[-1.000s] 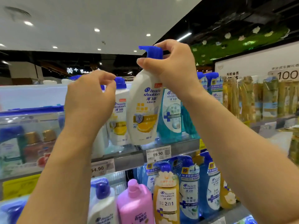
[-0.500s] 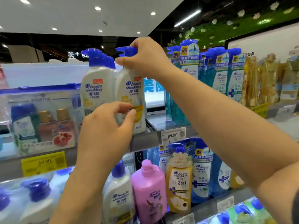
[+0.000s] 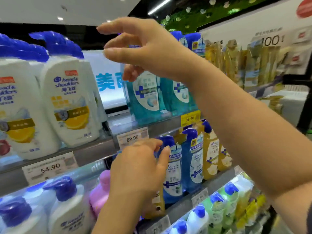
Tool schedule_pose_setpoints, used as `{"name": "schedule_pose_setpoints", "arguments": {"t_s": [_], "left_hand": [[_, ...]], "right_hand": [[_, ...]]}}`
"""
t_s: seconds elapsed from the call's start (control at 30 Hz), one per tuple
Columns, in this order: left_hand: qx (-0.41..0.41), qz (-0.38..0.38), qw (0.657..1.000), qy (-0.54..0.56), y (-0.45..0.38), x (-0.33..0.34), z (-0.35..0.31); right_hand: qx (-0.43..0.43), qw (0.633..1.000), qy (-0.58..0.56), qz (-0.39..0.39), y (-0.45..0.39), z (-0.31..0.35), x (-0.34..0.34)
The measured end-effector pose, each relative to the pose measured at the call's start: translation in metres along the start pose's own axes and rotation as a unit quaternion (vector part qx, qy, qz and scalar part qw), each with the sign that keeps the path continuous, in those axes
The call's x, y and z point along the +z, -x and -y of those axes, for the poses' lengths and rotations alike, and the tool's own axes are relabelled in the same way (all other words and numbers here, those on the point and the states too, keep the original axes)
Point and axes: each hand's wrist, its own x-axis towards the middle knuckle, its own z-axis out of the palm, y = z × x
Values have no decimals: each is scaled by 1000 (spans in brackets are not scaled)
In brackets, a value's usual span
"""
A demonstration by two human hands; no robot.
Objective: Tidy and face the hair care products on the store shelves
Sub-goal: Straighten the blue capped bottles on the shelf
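Observation:
Two white pump shampoo bottles with lemon labels [image 3: 70, 105] stand upright on the top shelf [image 3: 94, 149], labels facing out. My right hand [image 3: 145, 48] hovers to their right, fingers spread and loosely bent, holding nothing, in front of teal bottles [image 3: 145, 97]. My left hand [image 3: 140, 168] is lower, at the middle shelf, fingers loosely curled over the top of a yellow bottle [image 3: 157, 205] and beside a blue pump bottle [image 3: 173, 173]. I cannot tell if it touches either. The hand hides most of the yellow bottle.
A pink bottle [image 3: 99, 191] and white pump bottles [image 3: 69, 208] fill the middle shelf's left. More blue and yellow bottles [image 3: 211, 154] stand at its right. Price tags [image 3: 132, 138] line the shelf edges. Green-and-white bottles [image 3: 226, 205] sit on the bottom shelf. Golden bottles [image 3: 236, 61] fill the far right.
My right hand let go of the white lemon bottle's pump and moved right, now empty. My left hand dropped from the top shelf to the middle shelf. The view shifted right.

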Motion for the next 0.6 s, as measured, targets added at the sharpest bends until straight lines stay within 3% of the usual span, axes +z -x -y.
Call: {"name": "schedule_pose_setpoints", "arguments": {"t_s": [0.2,0.3,0.37,0.43,0.5,0.6], "left_hand": [[-63,39,996,-40,-8,42,-19],[-104,39,993,-30,-14,61,-30],[-134,37,990,0,-14,73,-41],[-157,34,986,33,-13,85,-50],[-169,37,984,37,-15,97,-54],[-194,29,980,21,-18,110,-58]], "right_hand": [[57,992,-72,-88,124,-39,-58],[175,976,-82,-101,170,-72,-59],[284,957,-9,-65,194,-101,-48],[358,921,140,-61,212,-133,-35],[383,891,229,-80,222,-156,-23],[381,897,224,-28,230,-172,-6]]}}
